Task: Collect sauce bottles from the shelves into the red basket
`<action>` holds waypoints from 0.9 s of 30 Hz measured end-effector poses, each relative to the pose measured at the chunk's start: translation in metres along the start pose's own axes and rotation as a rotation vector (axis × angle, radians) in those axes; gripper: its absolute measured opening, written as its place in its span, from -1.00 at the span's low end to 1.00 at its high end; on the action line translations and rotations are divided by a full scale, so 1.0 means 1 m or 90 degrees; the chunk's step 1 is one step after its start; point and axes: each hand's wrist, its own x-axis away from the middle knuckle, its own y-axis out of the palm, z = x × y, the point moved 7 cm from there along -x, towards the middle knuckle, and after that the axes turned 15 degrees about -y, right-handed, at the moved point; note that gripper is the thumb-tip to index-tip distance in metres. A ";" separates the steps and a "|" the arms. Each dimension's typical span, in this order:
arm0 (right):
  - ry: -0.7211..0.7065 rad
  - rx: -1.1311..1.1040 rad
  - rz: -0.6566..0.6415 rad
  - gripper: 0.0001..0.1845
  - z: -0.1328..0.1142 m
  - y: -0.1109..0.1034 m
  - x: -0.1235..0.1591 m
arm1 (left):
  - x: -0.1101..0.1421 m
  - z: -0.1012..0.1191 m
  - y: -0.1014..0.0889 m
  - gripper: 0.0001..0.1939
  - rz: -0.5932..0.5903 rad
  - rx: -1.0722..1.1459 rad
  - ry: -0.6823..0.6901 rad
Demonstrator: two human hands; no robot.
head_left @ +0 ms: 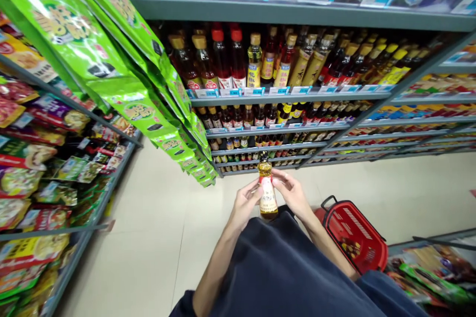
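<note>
My left hand [245,203] and my right hand [292,193] hold a small glass bottle [267,195] upright between them, in front of my dark shirt. The bottle has golden liquid, a dark cap and a white and red label facing me. Fingers of both hands wrap its sides and leave the label showing. Its base is level with the lower edge of my hands, close to my chest. Beyond my right forearm sits a red plastic shopping basket [355,235] with dark goods inside, mostly hidden by its wall.
Ahead stands a grey shelf unit [297,96] of bottled oils and sauces, with price tags above. Green hanging packets [63,25] and snack bags line the left shelves. More packets [427,272] lie at lower right. A pale tiled floor [148,262] runs between.
</note>
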 end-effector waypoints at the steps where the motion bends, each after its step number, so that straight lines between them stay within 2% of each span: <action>1: 0.003 0.000 -0.005 -0.59 0.001 0.001 0.002 | 0.000 0.000 -0.001 -0.40 -0.001 0.004 0.001; 9: 0.016 -0.020 -0.005 -0.61 0.010 -0.001 0.010 | -0.004 -0.004 -0.001 -0.37 0.017 0.002 0.001; 16: 0.035 -0.007 0.005 -0.59 0.015 -0.006 0.015 | -0.001 -0.007 0.001 -0.40 0.006 -0.030 -0.013; 27: 0.048 0.007 -0.011 -0.58 0.017 -0.004 0.017 | 0.005 -0.012 0.002 -0.42 -0.003 -0.006 -0.030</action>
